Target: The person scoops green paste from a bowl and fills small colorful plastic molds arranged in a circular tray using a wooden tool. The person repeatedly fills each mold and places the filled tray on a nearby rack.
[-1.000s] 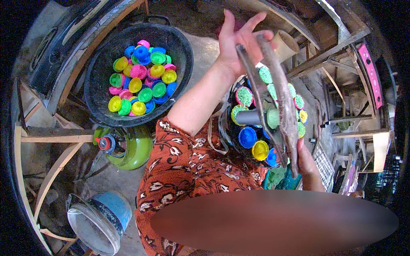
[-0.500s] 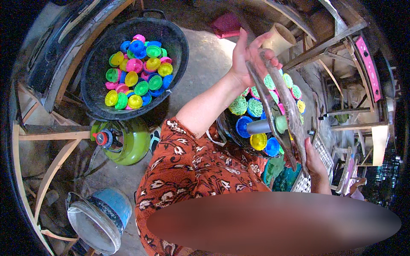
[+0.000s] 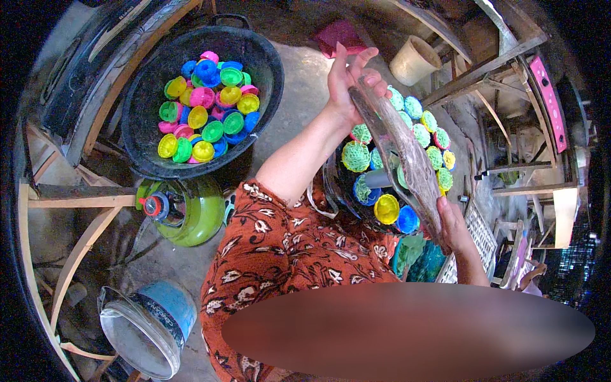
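Observation:
My left hand [image 3: 354,86] holds the upper end of a wooden press [image 3: 414,153], some of its fingers stretched out. Around the lower end of its two long wooden arms, my right hand [image 3: 454,228] is closed. A grey cylinder [image 3: 380,179] sticks out leftward from between the arms. It points at a blue cup [image 3: 367,196] with pale green strands in it. Below that stand a yellow cup [image 3: 386,209] and another blue cup [image 3: 407,218], both without strands. Several cups of green noodle-like strands [image 3: 355,156] lie around and behind the press.
A black tub [image 3: 137,137] of colourful cups stands at upper left. Under it are a green gas cylinder [image 3: 194,219] and a blue bucket [image 3: 168,305]. Far back sits a beige pot [image 3: 415,60]. A white woven crate [image 3: 478,239] lies beside my right arm.
The press's wooden arms have come closer together and moved left with my hands. Green strands now show in the blue cup by the cylinder, which looked bare before.

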`<state>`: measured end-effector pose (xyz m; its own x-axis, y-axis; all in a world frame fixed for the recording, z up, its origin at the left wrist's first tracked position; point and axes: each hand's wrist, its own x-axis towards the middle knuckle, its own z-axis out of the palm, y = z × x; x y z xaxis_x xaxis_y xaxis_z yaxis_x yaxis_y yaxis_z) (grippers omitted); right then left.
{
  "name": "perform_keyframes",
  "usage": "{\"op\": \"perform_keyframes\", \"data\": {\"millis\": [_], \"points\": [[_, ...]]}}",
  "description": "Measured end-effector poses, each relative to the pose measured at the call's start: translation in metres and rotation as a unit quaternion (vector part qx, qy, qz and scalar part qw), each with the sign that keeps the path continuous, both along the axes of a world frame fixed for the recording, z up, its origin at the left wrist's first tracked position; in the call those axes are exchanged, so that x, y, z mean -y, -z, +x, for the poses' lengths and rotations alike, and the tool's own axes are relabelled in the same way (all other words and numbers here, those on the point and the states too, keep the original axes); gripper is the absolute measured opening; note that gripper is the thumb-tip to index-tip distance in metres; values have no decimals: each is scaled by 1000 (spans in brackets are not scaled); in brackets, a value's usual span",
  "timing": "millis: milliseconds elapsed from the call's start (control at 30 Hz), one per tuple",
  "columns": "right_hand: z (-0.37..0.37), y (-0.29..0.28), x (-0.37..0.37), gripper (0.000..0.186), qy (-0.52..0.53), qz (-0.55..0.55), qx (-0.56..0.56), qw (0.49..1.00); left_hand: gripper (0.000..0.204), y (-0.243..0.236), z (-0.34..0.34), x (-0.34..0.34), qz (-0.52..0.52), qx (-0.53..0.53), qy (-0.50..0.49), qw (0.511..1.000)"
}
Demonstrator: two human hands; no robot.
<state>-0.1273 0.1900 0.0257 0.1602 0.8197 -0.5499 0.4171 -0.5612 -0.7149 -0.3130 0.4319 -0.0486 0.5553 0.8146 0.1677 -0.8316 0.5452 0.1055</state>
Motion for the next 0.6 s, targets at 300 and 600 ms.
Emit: {"op": "perform_keyframes", "data": {"millis": [300, 600], "points": [[-4, 1, 22, 54, 11, 6, 19, 1000, 58, 5, 8, 24, -38, 17, 23, 999], [-12, 12, 6, 46, -27, 70, 91, 993, 61, -3, -6, 9, -12, 20, -8, 1000]]}}
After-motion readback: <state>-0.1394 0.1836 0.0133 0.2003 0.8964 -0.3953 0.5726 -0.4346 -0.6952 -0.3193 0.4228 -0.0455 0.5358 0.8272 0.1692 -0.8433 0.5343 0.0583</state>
